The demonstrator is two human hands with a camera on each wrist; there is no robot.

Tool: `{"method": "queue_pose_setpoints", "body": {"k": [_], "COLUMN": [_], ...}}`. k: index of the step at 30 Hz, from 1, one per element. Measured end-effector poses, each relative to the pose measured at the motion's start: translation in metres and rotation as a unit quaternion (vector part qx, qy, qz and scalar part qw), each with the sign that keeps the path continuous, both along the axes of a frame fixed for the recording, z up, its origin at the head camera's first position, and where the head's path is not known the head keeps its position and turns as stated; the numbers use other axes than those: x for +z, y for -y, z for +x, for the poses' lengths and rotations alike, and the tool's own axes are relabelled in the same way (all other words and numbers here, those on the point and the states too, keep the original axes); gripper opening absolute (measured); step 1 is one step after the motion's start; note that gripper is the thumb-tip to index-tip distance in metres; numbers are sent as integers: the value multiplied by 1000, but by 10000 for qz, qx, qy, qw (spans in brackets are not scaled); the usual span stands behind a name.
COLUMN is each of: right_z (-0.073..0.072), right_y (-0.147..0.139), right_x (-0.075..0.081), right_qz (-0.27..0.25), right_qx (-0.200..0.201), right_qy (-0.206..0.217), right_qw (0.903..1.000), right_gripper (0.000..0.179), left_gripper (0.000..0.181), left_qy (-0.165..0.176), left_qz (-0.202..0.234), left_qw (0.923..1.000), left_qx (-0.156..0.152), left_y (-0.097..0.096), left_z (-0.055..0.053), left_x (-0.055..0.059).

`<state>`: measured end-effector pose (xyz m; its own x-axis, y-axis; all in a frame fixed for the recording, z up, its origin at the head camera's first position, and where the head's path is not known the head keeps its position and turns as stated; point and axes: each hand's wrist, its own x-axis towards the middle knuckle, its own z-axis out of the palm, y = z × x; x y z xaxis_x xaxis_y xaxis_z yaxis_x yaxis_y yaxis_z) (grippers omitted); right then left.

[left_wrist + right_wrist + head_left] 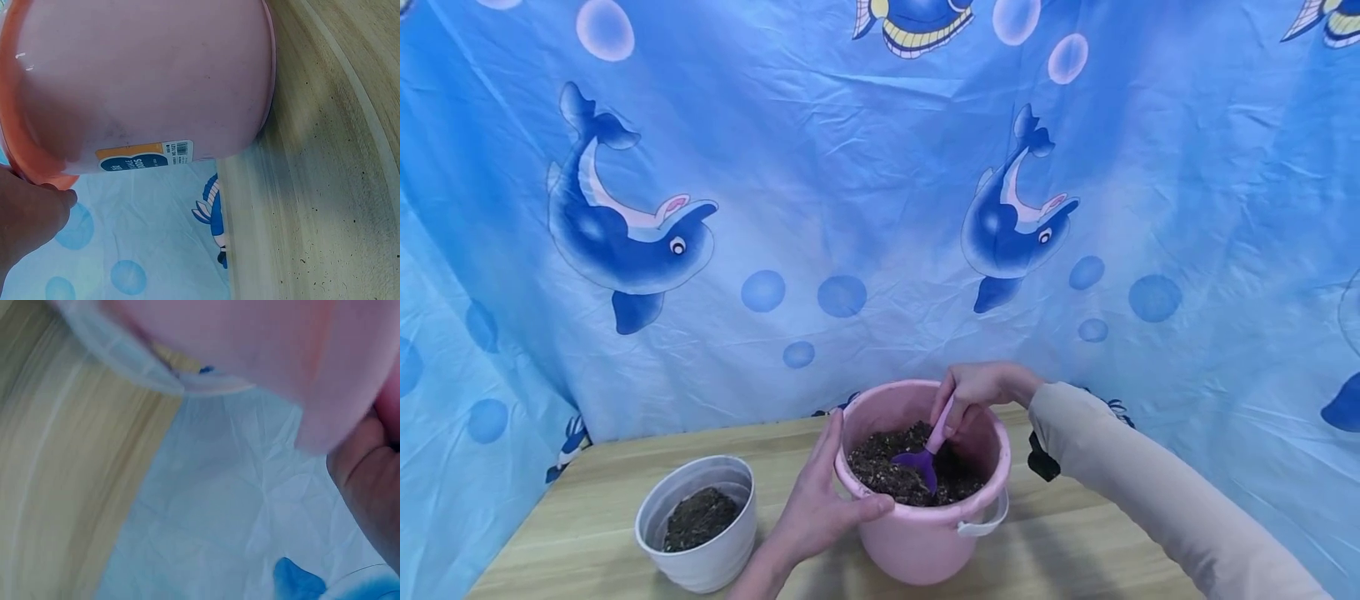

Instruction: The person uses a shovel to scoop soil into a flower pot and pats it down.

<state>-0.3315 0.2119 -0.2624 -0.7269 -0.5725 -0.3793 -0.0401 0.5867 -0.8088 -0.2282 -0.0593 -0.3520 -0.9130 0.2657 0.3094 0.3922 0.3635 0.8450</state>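
A pink bucket (917, 550) with dark soil (876, 458) inside stands on the table. My left hand (816, 508) holds its left side at the rim, thumb lying over the front edge and fingers along the outside. In the left wrist view, part of that hand (31, 215) presses at the bucket's rim. Reaching over the bucket from the right, my right hand (973, 396) grips the pink handle of a small garden trowel with a purple blade (917, 462). The blade's tip is sunk in the soil. In the right wrist view the bucket wall hides the trowel's blade.
To the left stands a white pot (703, 571) partly filled with soil. A pale carrying handle (988, 525) hangs at the bucket's right front. Behind the wooden table (775, 446) hangs a blue dolphin-print curtain (820, 208). Dark specks lie on the tabletop in the left wrist view.
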Motion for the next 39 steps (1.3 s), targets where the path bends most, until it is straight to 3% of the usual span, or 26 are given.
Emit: {"method": "queue_pose_setpoints", "body": {"k": [13,26,31,39], "right_z": [-3,-5,-8,-11], "right_y": [2,-5,-8,-18], "right_x": [-4,0,1,6], "right_qz": [-184,-528,-548,-469], "right_qx": [53,-399,-316,-336], "right_qy": [-184,153,175,282], "right_qw": [9996,9977,9978,9979], "right_gripper": [39,41,34,40], "left_gripper": [124,126,124,124], "left_qy": [-53,-92,-72,-12], "left_qz": [-47,-121,-78,-31], "left_qw": [10000,9999,9999,10000], "left_qx": [45,54,34,14], "left_y": [2,3,2,-1], "left_z": [1,4,5,6], "left_x": [-2,-2,-2,0]}}
